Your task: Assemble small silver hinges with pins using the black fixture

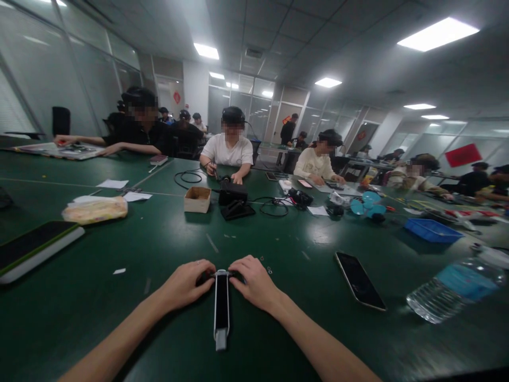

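A long narrow device (221, 310) with a dark face and a pale rim lies on the green table (175, 339), its grey end toward me. At its far end, my left hand (189, 284) holds the left side with curled fingers. My right hand (254, 281) grips the same end from the right, fingers bent and close together. Both hands rest low over the table. Small clear rings (269, 270) lie just beyond my right hand. What the fingertips press on is partly hidden.
To the right are a phone (361, 281), a water bottle (457, 286) lying tilted and a blue tray (432, 230). Ahead stand a small open box (198, 200) and black equipment (233, 192) with cables. A bag (95, 210) lies left. Several people sit around.
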{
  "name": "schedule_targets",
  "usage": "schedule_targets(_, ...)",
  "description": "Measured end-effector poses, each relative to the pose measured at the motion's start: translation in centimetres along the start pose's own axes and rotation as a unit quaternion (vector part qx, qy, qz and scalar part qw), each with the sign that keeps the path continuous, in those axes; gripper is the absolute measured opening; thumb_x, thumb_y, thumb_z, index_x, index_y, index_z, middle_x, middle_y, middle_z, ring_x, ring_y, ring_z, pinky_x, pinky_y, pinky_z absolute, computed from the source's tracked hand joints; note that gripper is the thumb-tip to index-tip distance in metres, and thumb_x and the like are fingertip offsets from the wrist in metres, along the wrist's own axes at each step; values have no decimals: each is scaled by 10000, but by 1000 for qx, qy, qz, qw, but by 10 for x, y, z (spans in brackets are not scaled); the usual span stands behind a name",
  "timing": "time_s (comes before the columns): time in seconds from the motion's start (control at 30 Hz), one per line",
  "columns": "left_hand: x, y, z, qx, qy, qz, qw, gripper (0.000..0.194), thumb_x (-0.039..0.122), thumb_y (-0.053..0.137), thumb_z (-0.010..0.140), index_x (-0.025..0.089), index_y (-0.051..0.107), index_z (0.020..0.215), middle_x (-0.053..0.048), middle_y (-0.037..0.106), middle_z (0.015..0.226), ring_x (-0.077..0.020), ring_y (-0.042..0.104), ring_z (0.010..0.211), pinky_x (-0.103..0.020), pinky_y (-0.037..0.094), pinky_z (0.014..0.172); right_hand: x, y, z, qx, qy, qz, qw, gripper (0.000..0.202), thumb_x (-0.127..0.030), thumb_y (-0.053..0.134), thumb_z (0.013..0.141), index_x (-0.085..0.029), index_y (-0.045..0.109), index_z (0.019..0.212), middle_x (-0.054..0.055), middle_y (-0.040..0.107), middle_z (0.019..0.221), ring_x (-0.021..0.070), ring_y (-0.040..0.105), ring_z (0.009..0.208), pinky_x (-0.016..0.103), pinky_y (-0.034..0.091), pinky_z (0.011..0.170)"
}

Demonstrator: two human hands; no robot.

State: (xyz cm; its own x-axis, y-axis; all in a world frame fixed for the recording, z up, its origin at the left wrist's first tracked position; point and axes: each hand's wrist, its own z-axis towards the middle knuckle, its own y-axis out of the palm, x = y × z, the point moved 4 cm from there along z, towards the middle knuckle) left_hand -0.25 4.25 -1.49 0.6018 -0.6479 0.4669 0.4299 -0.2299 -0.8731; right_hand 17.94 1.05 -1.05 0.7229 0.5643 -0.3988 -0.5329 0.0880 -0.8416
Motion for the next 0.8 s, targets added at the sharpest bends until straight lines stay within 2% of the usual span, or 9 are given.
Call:
schedule_targets(0.13, 1, 0, 2, -5, 0, 8, 1000, 234, 345, 435, 904, 194, 594, 986, -37, 650, 888, -173, 598, 768, -271, 458, 695, 0, -3, 0, -3, 6, -18, 1000, 132, -194, 605, 880, -185, 653, 1003, 59, 680, 1009, 200, 569, 966, 349, 464, 833)
schedule_targets(0.57, 0, 0, 22, -25, 30, 49, 998, 254, 381, 420, 884, 196, 586, 835, -7, 615, 717, -151, 571, 641, -236, 409, 594, 5, -5, 0, 14, 2, -11, 1000, 92, -179, 590, 878, -176, 651, 947, 64, 680, 968, 196, 568, 935, 342, 451, 826)
schedule_targets(0.8, 0, 1, 17, -18, 28, 53, 998, 241, 360, 413, 892, 196, 586, 861, -16, 623, 755, -158, 578, 662, -246, 408, 603, -1, -3, -3, 4, 27, 5, 1000, 136, -163, 594, 867, -175, 636, 996, 67, 669, 985, 200, 573, 956, 346, 475, 849)
